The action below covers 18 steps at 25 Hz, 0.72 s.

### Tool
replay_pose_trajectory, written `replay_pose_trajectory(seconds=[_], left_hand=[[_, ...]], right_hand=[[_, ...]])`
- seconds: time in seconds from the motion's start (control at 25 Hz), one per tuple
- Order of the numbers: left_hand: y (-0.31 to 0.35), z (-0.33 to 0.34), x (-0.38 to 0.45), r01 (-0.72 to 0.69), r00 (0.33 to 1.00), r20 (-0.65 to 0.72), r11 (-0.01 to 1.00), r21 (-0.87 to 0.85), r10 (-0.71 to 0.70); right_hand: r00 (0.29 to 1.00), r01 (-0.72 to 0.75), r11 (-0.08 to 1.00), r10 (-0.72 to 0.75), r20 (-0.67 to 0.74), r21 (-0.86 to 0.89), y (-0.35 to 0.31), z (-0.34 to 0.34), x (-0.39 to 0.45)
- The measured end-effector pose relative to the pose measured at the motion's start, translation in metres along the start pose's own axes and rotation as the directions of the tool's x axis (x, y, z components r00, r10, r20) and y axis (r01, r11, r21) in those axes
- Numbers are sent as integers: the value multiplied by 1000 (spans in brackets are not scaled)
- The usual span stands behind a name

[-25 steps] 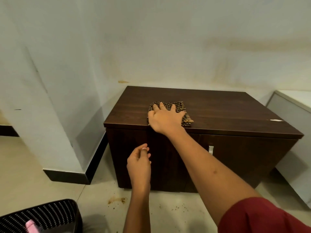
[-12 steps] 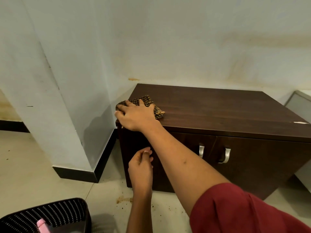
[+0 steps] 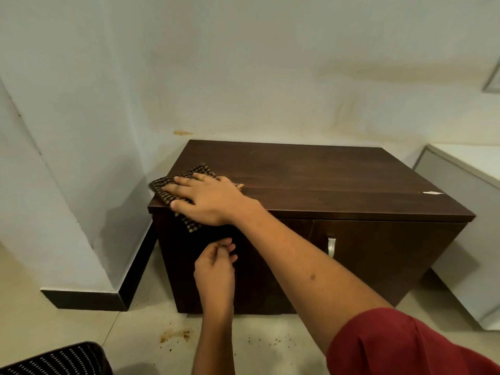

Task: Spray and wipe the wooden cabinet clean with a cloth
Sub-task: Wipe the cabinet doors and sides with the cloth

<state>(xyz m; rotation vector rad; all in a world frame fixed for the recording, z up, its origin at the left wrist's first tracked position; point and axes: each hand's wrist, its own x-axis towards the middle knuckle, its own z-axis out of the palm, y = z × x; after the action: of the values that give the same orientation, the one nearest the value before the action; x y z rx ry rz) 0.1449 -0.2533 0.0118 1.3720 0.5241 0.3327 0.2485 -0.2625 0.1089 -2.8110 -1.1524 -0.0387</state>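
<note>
A low dark wooden cabinet [image 3: 324,174] stands against the white wall, with two doors and a metal handle [image 3: 331,247] showing. My right hand [image 3: 208,200] lies flat on a black-and-tan checked cloth [image 3: 186,174] at the top's front left corner. One corner of the cloth hangs over the front edge. My left hand [image 3: 215,269] hovers lower, in front of the left door, with its fingers curled together and nothing visible in them. No spray bottle is in view.
A white pillar with a black skirting [image 3: 89,299] juts out just left of the cabinet. A grey-white unit [image 3: 465,201] stands close on the right. A black perforated basket [image 3: 54,359] sits at the bottom left. Brown stains [image 3: 173,335] mark the tiled floor.
My right hand has slid the cloth from the middle of the top's front edge leftward to the front left corner, where it now overhangs. My left hand has stayed in front of the left door.
</note>
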Motion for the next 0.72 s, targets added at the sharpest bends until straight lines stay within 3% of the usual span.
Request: replay_pose_trajectory(seconds=[0.12,0.24,0.32,0.44,0.52,0.64,0.72], left_hand=[[1,10,-8,-36,998,49,998,48,34],[0,19,-16,-55,995,82,994,96,47],[1,23,-21,-69,994,95,990,119,58],[3,23,-25,-80,992,103,989,128,67],[3,19,-26,-81,993,99,989,125,68],[3,9,-23,-82,994,76,989,123,73],[3,3,-21,-80,995,65,988,131,72]], right_hand=[[983,-185,983,185,7,15,50,-8,-35],[889,-458,889,458,-15,13,118,-16,-94],[764,-645,764,645,-28,-4,160,-22,-140],[473,-878,476,879,-68,53,200,-30,-201],[298,-940,307,951,-79,150,204,-34,-219],[157,-955,189,976,-151,228,188,-33,-204],[125,-944,184,967,-220,273,166,-31,-183]])
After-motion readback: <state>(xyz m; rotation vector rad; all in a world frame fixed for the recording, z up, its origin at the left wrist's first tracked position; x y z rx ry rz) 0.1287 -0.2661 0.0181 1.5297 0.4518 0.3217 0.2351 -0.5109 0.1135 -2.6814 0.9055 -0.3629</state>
